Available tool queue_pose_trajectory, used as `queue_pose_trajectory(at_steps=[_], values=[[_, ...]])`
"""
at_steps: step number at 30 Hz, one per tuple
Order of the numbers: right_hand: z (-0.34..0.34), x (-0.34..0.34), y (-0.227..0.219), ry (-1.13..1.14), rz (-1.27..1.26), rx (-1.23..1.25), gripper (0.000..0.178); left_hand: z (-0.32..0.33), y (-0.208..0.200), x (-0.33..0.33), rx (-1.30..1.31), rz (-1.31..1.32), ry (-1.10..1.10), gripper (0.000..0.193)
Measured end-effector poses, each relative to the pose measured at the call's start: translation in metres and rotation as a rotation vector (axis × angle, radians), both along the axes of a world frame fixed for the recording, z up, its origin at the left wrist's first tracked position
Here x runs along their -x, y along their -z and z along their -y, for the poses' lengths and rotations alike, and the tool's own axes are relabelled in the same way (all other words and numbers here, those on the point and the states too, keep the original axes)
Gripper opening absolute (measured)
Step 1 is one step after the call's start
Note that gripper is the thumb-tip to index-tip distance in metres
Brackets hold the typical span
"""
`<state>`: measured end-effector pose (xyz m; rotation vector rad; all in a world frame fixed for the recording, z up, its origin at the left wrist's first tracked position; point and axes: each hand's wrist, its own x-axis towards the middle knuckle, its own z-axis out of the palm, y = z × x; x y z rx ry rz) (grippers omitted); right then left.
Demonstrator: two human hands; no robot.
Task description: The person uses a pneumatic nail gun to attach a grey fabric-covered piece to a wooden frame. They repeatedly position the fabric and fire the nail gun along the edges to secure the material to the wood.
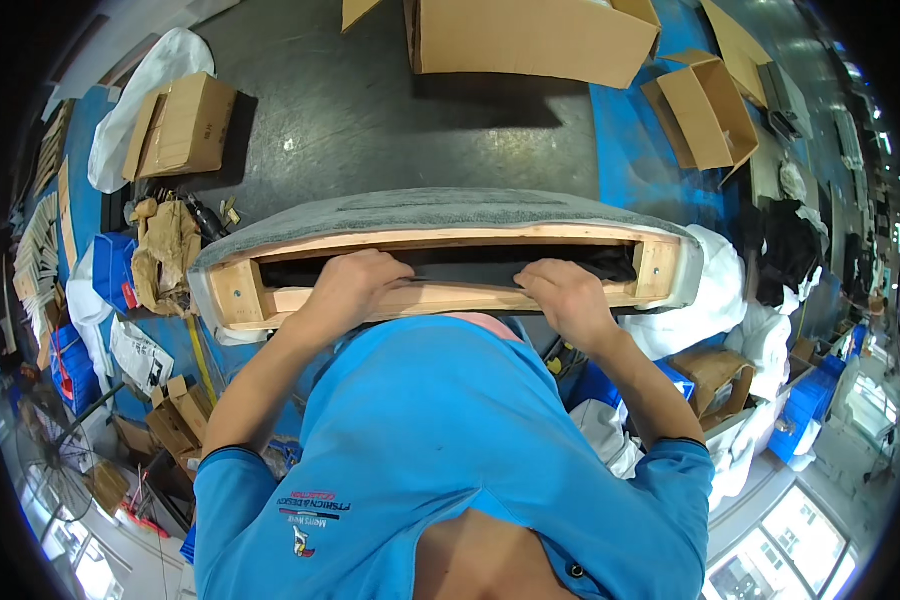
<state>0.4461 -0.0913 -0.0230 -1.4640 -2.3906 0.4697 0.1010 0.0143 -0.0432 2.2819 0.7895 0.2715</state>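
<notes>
A: What do you have on the head view?

B: I see a wooden frame point(440, 297) with grey upholstery point(420, 208) wrapped over its far side. It's held up against the person's chest, open side facing them. Nothing carries it but the hands.

A: Hands?

B: Left hand point(355, 280) is on the near wooden rail, left of centre, fingers curled over the rail's top edge into the opening. Right hand point(568, 295) is on the same rail, right of centre, fingers curled over it the same way. Both are closed on the rail.

A: Anything inside the frame?

B: Black fabric point(570, 262) lines the opening, and both sets of fingertips touch it. I can't tell whether they pinch it or just press it.

A: Surroundings?

B: Dark floor point(370, 110) beyond the frame. A big cardboard box point(530, 38) sits at the top, well apart from the frame. A smaller open box point(708, 112) is on the blue strip at upper right. Another carton point(182, 125) is at upper left beside a white bag point(145, 85). White wrapped bundles point(720, 290) lie just off the frame's right end.
</notes>
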Motion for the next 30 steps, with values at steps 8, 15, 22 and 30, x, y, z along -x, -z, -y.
queue_pose_trajectory(at_steps=[8,15,22,30], values=[[0.004,-0.002,-0.009,-0.065,-0.002,0.065,0.021,0.009,-0.017,0.006,-0.138,-0.007,0.205,0.018],[0.007,0.000,-0.011,0.016,-0.044,0.186,0.016,0.002,-0.018,-0.006,-0.042,-0.164,0.333,0.025],[0.007,0.011,-0.014,0.140,-0.083,0.036,0.027,-0.011,-0.021,-0.009,0.189,-0.060,0.295,0.041],[0.004,0.016,0.014,0.122,-0.170,-0.057,0.018,-0.014,-0.039,-0.011,0.287,-0.107,0.227,0.039]])
